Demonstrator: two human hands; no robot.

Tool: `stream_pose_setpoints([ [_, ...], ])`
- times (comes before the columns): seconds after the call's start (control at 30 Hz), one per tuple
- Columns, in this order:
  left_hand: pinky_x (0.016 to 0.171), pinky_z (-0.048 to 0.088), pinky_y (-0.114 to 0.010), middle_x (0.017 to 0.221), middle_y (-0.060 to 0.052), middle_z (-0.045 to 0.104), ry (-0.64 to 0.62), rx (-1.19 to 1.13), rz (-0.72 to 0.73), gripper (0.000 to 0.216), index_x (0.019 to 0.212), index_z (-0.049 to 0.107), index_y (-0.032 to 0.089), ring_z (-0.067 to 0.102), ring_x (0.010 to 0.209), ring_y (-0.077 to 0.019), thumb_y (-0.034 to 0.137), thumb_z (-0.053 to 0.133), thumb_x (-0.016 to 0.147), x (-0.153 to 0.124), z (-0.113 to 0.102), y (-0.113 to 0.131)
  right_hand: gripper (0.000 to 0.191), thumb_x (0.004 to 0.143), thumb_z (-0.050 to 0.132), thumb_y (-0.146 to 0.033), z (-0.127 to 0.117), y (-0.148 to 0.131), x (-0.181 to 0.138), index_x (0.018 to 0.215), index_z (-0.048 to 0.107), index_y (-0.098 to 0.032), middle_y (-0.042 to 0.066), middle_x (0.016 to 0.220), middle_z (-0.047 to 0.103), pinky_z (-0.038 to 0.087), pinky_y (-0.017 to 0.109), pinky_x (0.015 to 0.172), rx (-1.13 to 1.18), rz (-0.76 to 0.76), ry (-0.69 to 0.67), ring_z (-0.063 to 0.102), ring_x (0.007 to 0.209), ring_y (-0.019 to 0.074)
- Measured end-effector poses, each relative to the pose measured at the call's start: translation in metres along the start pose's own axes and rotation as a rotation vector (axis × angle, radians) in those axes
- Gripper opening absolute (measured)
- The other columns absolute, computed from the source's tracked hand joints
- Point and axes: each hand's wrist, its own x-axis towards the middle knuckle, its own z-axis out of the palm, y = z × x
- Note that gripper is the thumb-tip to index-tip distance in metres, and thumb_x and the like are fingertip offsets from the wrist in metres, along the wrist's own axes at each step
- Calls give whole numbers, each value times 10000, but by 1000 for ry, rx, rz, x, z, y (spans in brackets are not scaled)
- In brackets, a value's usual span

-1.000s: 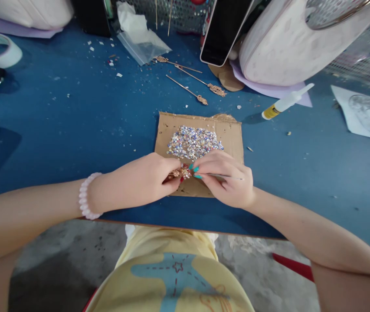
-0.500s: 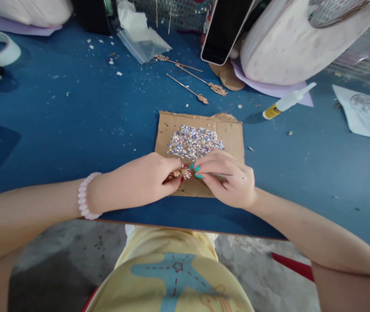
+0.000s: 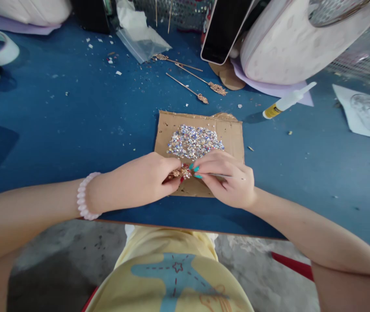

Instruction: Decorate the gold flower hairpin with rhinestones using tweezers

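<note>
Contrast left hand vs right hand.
The left hand pinches a gold-colored ornament; the right hand holds a thin tool. The left hand has a pink bracelet at the wrist; the right hand has none. The right hand shows turquoise nails; the left hand, what looks like a red one. Both are partly over the cardboard.

Both hands (image 3: 139, 180) (image 3: 230, 180) pinch close together, forearms (image 3: 38, 198) (image 3: 302, 221) angled inward.

Gold ornament (image 3: 174, 174) | gem-studded right end | thin rod (image 3: 220, 175) | near-level, right of ornament
</note>
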Motion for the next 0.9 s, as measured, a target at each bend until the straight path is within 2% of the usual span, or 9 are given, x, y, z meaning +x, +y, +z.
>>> stream_pose_setpoints([
  [0.9,552,276,-298,597,55,511,-18,5,-3,204,769,473,233,464,501,-127,235,520,968,-1,-2,1,160,948,623,-46,-1,-1,0,1009,672,-186,66,913,790,659,353,754,-10,16,-2,759,847,176],
])
